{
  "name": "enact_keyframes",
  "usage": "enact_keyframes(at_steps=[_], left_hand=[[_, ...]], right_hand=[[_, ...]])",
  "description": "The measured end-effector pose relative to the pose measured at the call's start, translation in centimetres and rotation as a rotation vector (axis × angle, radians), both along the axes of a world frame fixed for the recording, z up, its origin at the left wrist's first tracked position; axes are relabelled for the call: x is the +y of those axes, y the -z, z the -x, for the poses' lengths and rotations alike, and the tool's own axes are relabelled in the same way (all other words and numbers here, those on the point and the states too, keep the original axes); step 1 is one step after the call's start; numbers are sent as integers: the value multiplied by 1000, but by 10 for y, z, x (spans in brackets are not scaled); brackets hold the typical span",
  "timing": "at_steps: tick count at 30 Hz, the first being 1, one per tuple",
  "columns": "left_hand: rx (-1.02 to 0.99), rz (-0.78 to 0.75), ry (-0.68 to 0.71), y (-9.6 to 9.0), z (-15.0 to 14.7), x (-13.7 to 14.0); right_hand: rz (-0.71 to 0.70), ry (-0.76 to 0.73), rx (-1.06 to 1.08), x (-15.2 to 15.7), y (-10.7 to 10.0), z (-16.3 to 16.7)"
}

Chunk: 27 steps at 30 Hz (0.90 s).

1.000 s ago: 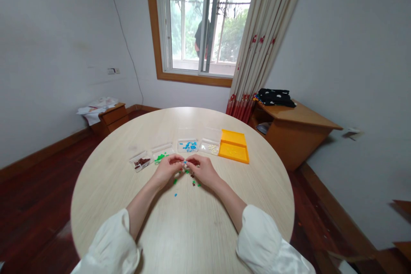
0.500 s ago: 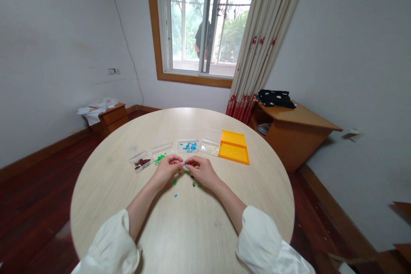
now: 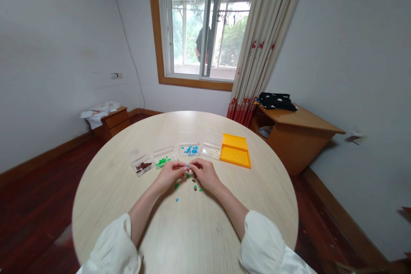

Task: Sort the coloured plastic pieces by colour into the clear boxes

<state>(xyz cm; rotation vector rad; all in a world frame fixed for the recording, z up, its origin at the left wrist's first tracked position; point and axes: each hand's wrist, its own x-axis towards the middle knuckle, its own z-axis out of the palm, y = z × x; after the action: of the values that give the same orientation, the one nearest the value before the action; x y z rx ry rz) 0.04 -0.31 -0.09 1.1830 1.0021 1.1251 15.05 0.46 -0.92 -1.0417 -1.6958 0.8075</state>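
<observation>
My left hand (image 3: pixel 169 176) and my right hand (image 3: pixel 204 173) meet fingertip to fingertip over the table, both closed in a pinch. A small blue building brick (image 3: pixel 188 166) shows between their fingertips; the fingers cover most of it. Reddish bits show just under the fingers, too small to make out. Below the hands lie loose small pieces: a green brick (image 3: pixel 176 186), a brown brick (image 3: pixel 194 180), another green brick (image 3: pixel 201 189) and, closer to me, a loose blue brick (image 3: pixel 177 200).
Beyond my hands stand open clear boxes: one of brown pieces (image 3: pixel 140 173), one of green (image 3: pixel 173 152), one of blue (image 3: pixel 181 154), one of pale pieces (image 3: pixel 205 154). To their right lies an open yellow case (image 3: pixel 235 138). All rest on the round table (image 3: pixel 189 239).
The view has tilted up slightly, so everything sits a little lower. My hands stay together, with only a small shift of the fingers around the blue brick.
</observation>
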Motion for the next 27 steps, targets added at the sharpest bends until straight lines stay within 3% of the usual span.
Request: enact_keyframes(at_steps=[14, 27], left_hand=[[-1, 12, -11, 2, 1, 1], [70, -21, -81, 3, 1, 6]], right_hand=[[-37, -17, -34, -1, 1, 0], [60, 110, 176, 14, 7, -4]])
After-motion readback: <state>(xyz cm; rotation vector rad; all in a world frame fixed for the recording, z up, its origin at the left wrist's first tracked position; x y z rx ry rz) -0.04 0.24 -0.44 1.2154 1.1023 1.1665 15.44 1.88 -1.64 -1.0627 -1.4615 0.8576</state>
